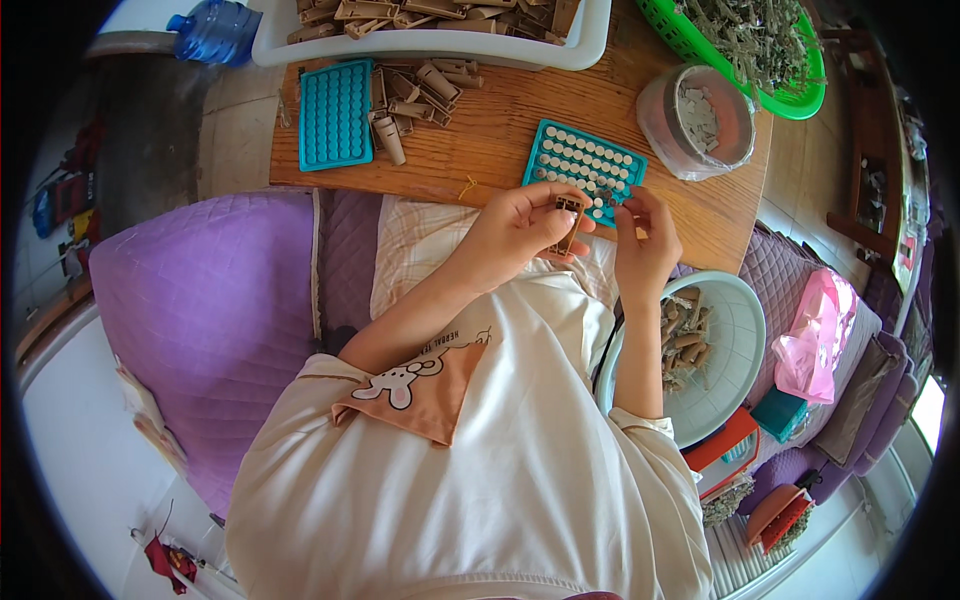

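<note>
My left hand (pixel 515 228) is closed around a small brown plastic housing (pixel 566 226), its open side with dark inner parts turned up, above the table's near edge. To its right, my right hand (pixel 650 240) has thumb and fingertips pinched together at the tray's lower right corner; what they hold, if anything, is too small to make out. Just beyond both hands lies a teal tray (pixel 533 158) with rows of white round pieces (pixel 580 152). My fingers partly hide its near side.
Left on the wooden table (pixel 500 110) lie another teal tray (pixel 336 115) and loose brown housings (pixel 420 98). Behind stands a white bin (pixel 440 50) of housings. A lined bucket (pixel 655 125) and green basket (pixel 800 98) stand right. A pale basket (pixel 735 320) sits beside my right forearm.
</note>
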{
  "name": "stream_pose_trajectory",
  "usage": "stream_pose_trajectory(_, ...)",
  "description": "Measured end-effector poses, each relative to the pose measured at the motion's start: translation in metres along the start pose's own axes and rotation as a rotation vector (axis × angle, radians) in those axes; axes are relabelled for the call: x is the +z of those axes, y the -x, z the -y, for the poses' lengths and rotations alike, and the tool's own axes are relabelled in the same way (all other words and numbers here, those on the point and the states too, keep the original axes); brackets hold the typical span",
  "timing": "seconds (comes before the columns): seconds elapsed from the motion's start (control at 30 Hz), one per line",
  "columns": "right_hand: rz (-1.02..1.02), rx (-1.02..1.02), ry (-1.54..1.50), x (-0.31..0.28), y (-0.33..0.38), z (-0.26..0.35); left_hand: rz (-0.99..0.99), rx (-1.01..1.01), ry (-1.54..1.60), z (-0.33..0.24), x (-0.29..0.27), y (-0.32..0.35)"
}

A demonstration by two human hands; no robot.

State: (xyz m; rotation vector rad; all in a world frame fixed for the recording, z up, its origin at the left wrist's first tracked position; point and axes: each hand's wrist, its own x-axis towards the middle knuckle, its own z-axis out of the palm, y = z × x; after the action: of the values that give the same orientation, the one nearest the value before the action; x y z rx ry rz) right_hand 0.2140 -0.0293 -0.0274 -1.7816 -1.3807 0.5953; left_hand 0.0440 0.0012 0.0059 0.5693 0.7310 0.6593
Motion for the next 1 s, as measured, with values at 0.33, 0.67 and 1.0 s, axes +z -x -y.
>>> stream_pose_trajectory(0.33, -0.079, -0.411, -0.108, -0.002, 0.006, 0.06, 0.074, -0.015, -0.052, 0.001, 0.005, 0.002)
stream_pose_trajectory(0.67, 0.266, -0.31, -0.142, -0.018, 0.001, 0.042, 0.129, -0.062, -0.16, 0.013, -0.009, -0.006)
stream_pose_trajectory(1.0, 0.058, -0.038, 0.235, 0.009, 0.004, -0.005, 0.067, -0.032, -0.12, 0.009, -0.01, -0.011)
